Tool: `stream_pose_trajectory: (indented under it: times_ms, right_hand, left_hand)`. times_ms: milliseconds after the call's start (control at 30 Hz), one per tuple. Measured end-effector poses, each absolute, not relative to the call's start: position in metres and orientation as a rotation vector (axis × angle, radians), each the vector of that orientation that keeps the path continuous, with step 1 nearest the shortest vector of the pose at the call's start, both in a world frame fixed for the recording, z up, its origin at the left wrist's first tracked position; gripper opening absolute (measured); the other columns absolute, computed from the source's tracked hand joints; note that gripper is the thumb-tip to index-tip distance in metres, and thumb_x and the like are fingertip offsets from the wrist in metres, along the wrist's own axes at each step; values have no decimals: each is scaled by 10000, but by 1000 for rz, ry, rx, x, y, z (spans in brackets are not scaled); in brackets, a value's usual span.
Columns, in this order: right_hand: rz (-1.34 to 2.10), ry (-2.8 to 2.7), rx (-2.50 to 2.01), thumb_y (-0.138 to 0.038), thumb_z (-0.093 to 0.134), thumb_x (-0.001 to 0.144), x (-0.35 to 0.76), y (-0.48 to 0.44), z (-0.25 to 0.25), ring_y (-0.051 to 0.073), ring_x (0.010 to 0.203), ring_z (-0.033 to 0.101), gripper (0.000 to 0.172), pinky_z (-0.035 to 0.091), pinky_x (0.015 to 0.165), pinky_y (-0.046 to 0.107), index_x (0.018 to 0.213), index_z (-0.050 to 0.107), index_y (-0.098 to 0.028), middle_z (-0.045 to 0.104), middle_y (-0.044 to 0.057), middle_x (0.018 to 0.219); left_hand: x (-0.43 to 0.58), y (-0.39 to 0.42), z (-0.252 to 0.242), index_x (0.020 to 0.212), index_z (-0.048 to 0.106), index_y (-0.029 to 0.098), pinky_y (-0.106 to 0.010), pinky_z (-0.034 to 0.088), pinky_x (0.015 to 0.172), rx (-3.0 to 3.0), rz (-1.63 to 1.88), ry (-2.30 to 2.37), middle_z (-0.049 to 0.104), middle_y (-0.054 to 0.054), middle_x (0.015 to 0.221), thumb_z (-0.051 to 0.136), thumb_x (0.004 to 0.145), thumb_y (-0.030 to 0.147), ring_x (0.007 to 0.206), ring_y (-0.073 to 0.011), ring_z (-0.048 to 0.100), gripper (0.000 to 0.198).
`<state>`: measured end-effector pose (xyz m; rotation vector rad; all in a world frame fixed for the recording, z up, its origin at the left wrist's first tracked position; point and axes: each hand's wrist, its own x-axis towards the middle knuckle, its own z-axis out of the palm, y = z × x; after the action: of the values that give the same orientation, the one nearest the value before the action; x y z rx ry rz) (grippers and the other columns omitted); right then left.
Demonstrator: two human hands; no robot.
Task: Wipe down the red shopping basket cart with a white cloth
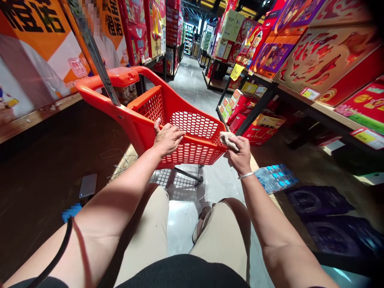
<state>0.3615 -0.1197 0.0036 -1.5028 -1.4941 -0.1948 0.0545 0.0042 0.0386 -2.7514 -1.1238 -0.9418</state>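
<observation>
A red plastic shopping cart with perforated basket walls stands in front of me, its handle toward the left. My left hand rests over the cart's near upper rim, fingers curled around it. My right hand holds a pale, crumpled cloth against the cart's right end corner. A light bracelet circles my right wrist. The fingertips behind the cloth are partly hidden.
Shelves with red and gold gift boxes line the right side. Packed water bottles lie low at right. An orange poster and a grey pole are at left. A tiled aisle runs ahead.
</observation>
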Motion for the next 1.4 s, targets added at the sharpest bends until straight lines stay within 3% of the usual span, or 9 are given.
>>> stream_pose_trajectory:
  times_ms: [167, 367, 467, 633, 733, 833, 1000, 1267, 1400]
  right_hand:
    - [67, -1822, -1453, -129, 595, 815, 358, -110, 5, 232, 1144, 606, 367, 487, 1048, 455, 1119, 734, -282, 627, 77, 1179]
    - [149, -1780, -1514, -142, 626, 756, 386, -117, 6, 220, 1055, 625, 341, 517, 975, 420, 1047, 749, -269, 634, 52, 1103]
    - [93, -1821, -1573, -148, 613, 811, 370, -119, 16, 230, 1047, 618, 279, 500, 975, 414, 1024, 752, -261, 658, 63, 1086]
    - [-87, -1876, -1757, -127, 604, 846, 313, -123, 31, 253, 985, 601, 318, 490, 919, 403, 1097, 739, -267, 667, 87, 1111]
    - [-79, -1918, -1796, -151, 625, 854, 303, -122, 38, 253, 977, 601, 331, 492, 891, 379, 1139, 734, -281, 662, 89, 1113]
    - [43, -1940, -1769, -110, 627, 833, 325, -114, 43, 231, 971, 614, 359, 503, 885, 347, 1116, 756, -290, 667, 61, 1052]
    - [211, -1686, -1817, -92, 674, 787, 375, -95, 38, 187, 912, 632, 237, 528, 902, 334, 968, 788, -194, 657, 57, 1019]
    - [179, -1713, -1822, -70, 633, 785, 337, -108, 29, 202, 968, 623, 333, 492, 954, 352, 1039, 771, -235, 676, 63, 1053]
    - [305, -1762, -1760, -63, 586, 815, 335, -114, 39, 199, 999, 639, 342, 486, 933, 322, 1077, 745, -214, 691, 62, 1069]
  left_hand:
    - [48, 4, 36, 1010, 775, 324, -607, 120, 1178, -2723, -985, -1111, 740, -42, 992, 460, 1010, 383, 1065, -273, 569, 320]
    - [41, 16, 36, 976, 766, 322, -590, 148, 1191, -2718, -980, -1114, 753, -35, 990, 478, 1006, 443, 1095, -271, 575, 314]
    - [45, 15, 37, 967, 762, 313, -616, 103, 1214, -2708, -978, -1142, 750, -34, 981, 535, 972, 467, 1143, -283, 563, 274]
    - [71, -10, 29, 1250, 708, 388, -687, -36, 1221, -2841, -842, -997, 695, -35, 1205, 629, 909, 481, 1273, -312, 507, 361]
    - [86, -23, 22, 1320, 670, 408, -707, -63, 1211, -2853, -823, -996, 676, -45, 1200, 644, 895, 506, 1240, -312, 512, 437]
    - [93, -25, 20, 1282, 694, 394, -697, -65, 1215, -2857, -838, -1006, 692, -42, 1130, 643, 900, 496, 1182, -304, 529, 399]
    - [95, -17, 23, 1203, 738, 344, -718, -112, 1192, -2894, -859, -1042, 708, -48, 1073, 627, 915, 465, 1172, -313, 535, 332]
    - [93, -10, 19, 1169, 753, 353, -697, -181, 1179, -2916, -914, -1015, 725, -25, 1071, 644, 902, 423, 1193, -302, 538, 296]
    - [90, -6, 22, 1161, 756, 364, -679, -145, 1198, -2959, -895, -989, 732, -24, 1064, 641, 902, 408, 1197, -290, 542, 287]
